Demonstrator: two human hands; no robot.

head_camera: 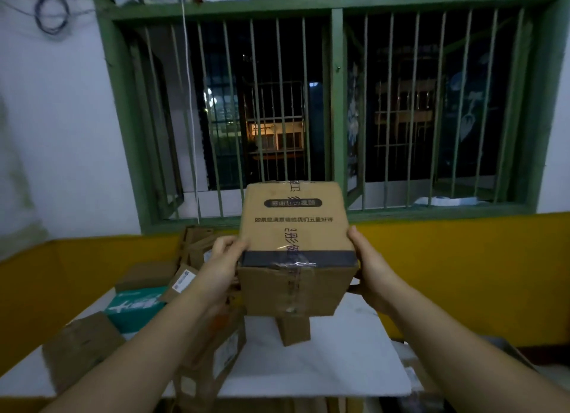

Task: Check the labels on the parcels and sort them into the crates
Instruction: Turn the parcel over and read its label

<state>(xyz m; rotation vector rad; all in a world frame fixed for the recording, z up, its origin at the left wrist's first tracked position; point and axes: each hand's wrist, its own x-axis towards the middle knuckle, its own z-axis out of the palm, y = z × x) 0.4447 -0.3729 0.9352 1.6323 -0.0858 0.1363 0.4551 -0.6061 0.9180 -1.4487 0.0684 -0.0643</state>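
A brown cardboard parcel with printed text, a dark band and clear tape is held up in front of the window, above the table. My left hand grips its left side and my right hand grips its right side. The face turned to me shows upside-down print; no shipping label is visible on it. Below it, more parcels lie on the white table: a small brown box, a labelled box under my left forearm, a green and white box and a brown box at the left.
Flattened and stacked cartons lean on the yellow wall behind the table. A barred green window fills the wall ahead. Something box-like sits low beside the table's right edge. No crate is clearly visible.
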